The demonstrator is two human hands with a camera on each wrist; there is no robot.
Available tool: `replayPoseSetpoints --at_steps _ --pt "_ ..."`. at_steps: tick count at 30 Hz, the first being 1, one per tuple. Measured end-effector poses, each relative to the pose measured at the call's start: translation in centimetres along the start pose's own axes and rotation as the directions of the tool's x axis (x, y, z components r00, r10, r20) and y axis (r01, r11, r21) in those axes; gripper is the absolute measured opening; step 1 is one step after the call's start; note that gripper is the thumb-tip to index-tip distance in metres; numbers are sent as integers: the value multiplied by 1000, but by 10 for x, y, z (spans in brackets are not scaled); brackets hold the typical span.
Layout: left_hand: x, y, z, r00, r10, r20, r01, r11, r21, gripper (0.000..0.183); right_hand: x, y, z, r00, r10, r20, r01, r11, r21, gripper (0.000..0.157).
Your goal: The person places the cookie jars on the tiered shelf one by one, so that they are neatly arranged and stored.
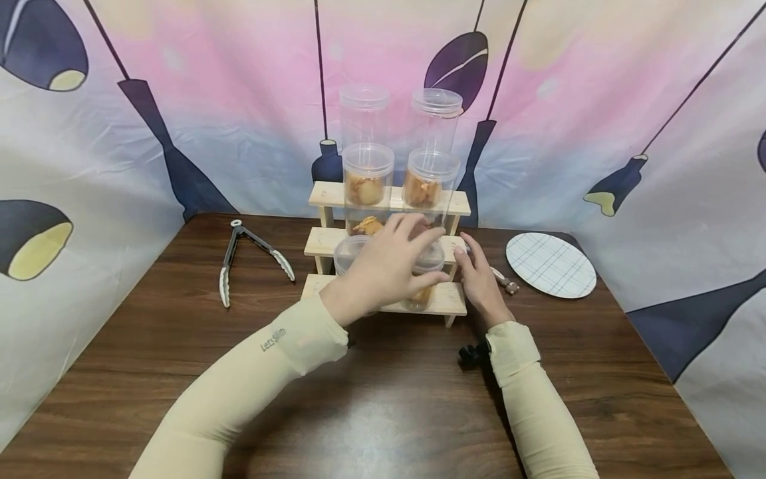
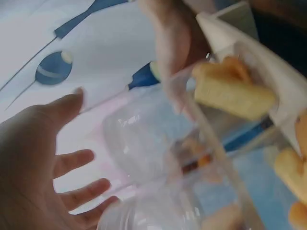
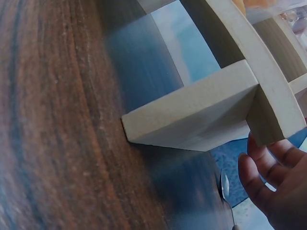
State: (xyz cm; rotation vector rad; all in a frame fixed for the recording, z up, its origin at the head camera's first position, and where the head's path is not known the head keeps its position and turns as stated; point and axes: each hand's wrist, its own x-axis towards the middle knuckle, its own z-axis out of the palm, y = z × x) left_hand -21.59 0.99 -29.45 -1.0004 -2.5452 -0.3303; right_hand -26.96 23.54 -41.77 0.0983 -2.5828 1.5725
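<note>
A three-tier wooden stand [image 1: 325, 241] holds clear lidded jars, two on each tier. My left hand [image 1: 383, 263] reaches over the bottom tier, fingers spread and curving above the front right jar [image 1: 420, 301]. In the left wrist view that hand [image 2: 33, 158] has a visible gap between its fingers and the clear lids. Yellowish snack sticks [image 2: 235, 96] show inside one jar. At the stand's right end is my right hand [image 1: 481, 283]. Its loosely bent fingers [image 3: 256, 179] are right at a shelf end [image 3: 268, 115] in the right wrist view.
Black-and-silver tongs [image 1: 239, 249] lie spread on the dark wooden table [image 1: 371, 406], left of the stand. To the right is an oval white plate [image 1: 550, 265] with a grid pattern. A small utensil with a brown ornament [image 1: 510, 287] lies beside the right hand. Patterned cloth [image 1: 251, 133] hangs behind.
</note>
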Motion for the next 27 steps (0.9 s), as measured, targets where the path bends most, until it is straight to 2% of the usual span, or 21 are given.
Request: replayPoseSetpoints --at_steps 3,5,7,10,12,15,18,21,23,27 --pt "-4 -12 -11 993 -8 -116 -3 996 -93 70 -2 -1 -3 1000 -6 1 6 1000 -4 65" --pt "-9 -21 -15 978 -26 -206 -4 989 -147 68 -4 -1 -5 1000 -16 1 16 1000 -8 65" --pt "-16 -31 -19 952 -30 -305 -31 980 -195 64 -7 0 -8 1000 -24 5 24 1000 -6 65" --pt "-27 -42 -24 908 -26 -418 -81 968 -236 58 -9 -1 -14 999 -30 14 30 999 -21 65" --pt "-35 -49 -28 882 -4 -472 -121 964 -236 55 -10 -1 -18 999 -27 19 28 999 -41 65" --pt "-46 -58 -32 861 13 -508 -141 967 -213 53 -11 -2 -24 999 -45 9 45 994 -97 65" --pt "-55 -72 -32 860 -17 -510 -106 972 -211 53 -12 -5 -33 995 -96 -18 92 982 -163 63" --pt "-67 -88 -29 864 -71 -498 -41 977 -209 51 -12 -7 -41 984 -176 -39 161 954 -252 62" --pt "-76 -100 -26 871 -110 -479 12 979 -202 51 -13 -8 -46 973 -226 -33 204 925 -320 61" --pt "-95 -121 -19 899 -194 -393 138 976 -167 53 -13 -9 -54 948 -318 8 289 850 -440 61"
